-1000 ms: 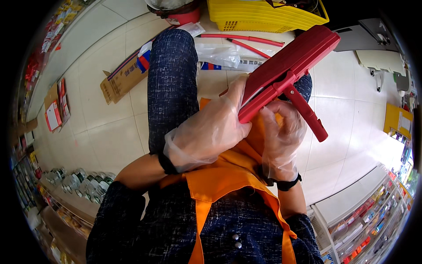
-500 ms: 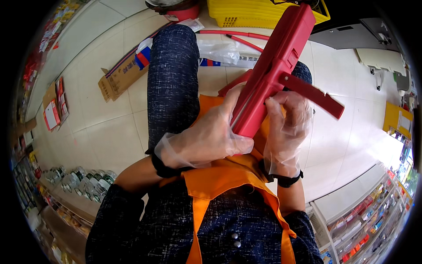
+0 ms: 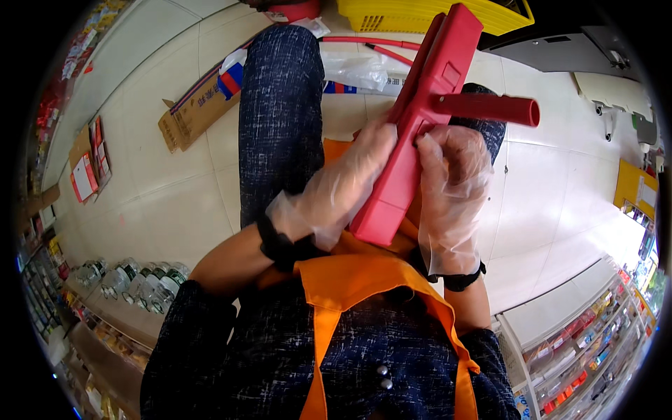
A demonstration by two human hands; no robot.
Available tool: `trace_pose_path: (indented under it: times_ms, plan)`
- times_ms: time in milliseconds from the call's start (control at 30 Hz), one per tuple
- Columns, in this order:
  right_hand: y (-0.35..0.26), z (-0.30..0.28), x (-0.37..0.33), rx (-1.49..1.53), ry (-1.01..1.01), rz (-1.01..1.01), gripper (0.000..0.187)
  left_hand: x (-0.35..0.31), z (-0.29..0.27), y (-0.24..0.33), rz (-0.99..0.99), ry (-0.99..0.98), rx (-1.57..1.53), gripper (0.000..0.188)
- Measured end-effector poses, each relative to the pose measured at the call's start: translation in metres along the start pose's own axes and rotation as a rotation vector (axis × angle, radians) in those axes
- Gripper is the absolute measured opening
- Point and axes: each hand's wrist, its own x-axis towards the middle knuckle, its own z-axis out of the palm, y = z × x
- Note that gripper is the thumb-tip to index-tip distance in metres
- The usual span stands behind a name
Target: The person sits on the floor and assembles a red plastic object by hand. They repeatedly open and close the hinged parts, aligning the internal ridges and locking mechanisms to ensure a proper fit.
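Observation:
In front of my orange apron I hold a long red plastic mop head (image 3: 402,171) at a slant, its far end tipped to the right. A hollow round socket (image 3: 521,111) sticks out of it to the right. Wrapped along its left side is my left hand (image 3: 350,178), in a clear plastic glove, with its fingertips hidden behind the casing. My right hand (image 3: 455,171), gloved the same way, has curled fingers, and its thumb and fingertip press on the casing's right edge just below the socket.
Beyond my knees lie red poles (image 3: 371,42), clear plastic wrapping (image 3: 355,70) and a brown cardboard sleeve (image 3: 196,115). A yellow basket (image 3: 392,17) stands farther off. Bottles (image 3: 143,285) line the lower left, and a stocked shelf (image 3: 574,343) is at the lower right.
The mop head has turned in my hands, so its broad face and the socket's open end now show. My left hand has shifted up along its left side.

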Motion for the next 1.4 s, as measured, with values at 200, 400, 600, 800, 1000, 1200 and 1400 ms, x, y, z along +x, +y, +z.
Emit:
trace_pose_path:
  times_ms: [200,400,600,800,1000,1200,1400]
  plan:
    - [0.009,-0.005,0.003,0.555,-0.017,0.559,0.02,0.019,0.003,0.025,0.019,-0.01,-0.227,0.058]
    - [0.0,-0.008,0.001,0.671,-0.081,0.625,0.033,0.022,-0.005,0.023,0.152,-0.01,0.08,0.061]
    - [-0.015,-0.006,0.001,0.924,-0.128,0.689,0.059,0.016,-0.002,0.025,0.016,0.03,-0.172,0.064]
    - [-0.001,-0.009,-0.004,1.021,-0.122,0.67,0.073,0.019,-0.005,0.018,0.039,0.015,-0.32,0.075]
    - [-0.02,-0.012,-0.009,1.099,-0.011,0.754,0.065,0.015,0.007,0.03,0.129,-0.064,-0.263,0.088]
    - [-0.006,-0.02,-0.014,1.118,-0.073,0.726,0.055,0.01,0.014,0.034,0.183,-0.082,-0.092,0.089]
    - [-0.008,-0.021,-0.016,1.248,-0.071,0.675,0.049,0.01,0.02,0.033,0.275,-0.059,-0.011,0.092]
